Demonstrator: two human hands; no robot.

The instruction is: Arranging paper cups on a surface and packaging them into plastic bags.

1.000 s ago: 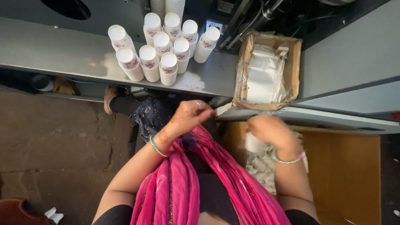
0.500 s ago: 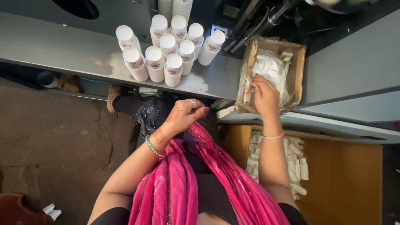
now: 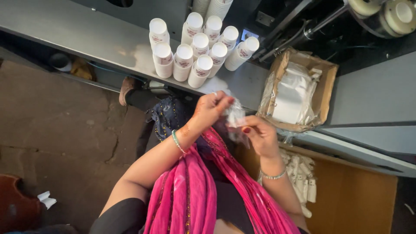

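Scarf: a bright pink fabric scarf (image 3: pixel 190 195) hung down your front, nearest the camera, between your two forearms.
Left hand: your left hand (image 3: pixel 211 109) had its fingers curled and pinched together on the upper edge of a small clear plastic wrapper (image 3: pixel 236 116); a green beaded bangle (image 3: pixel 176 141) sat on that wrist.
Right hand: your right hand (image 3: pixel 258 134) was half closed, thumb and fingers gripping the lower part of the same wrapper; a silver bracelet (image 3: pixel 273 175) circled that wrist.
Wrapper: it was held between both hands, just in front of the grey metal counter (image 3: pixel 86 41) edge; what it held, I could not tell.
Low shelf: pale small pieces (image 3: pixel 301 182) lay heaped on a brown wooden surface (image 3: pixel 355 199) below your right arm.
Box: an open brown cardboard box (image 3: pixel 323 93) with clear plastic bags of white items (image 3: pixel 292 93) rested on the counter, just beyond your right hand.
Bottles: a cluster of white capped plastic bottles (image 3: pixel 197 50) stood farther back on the counter, beyond your left hand.
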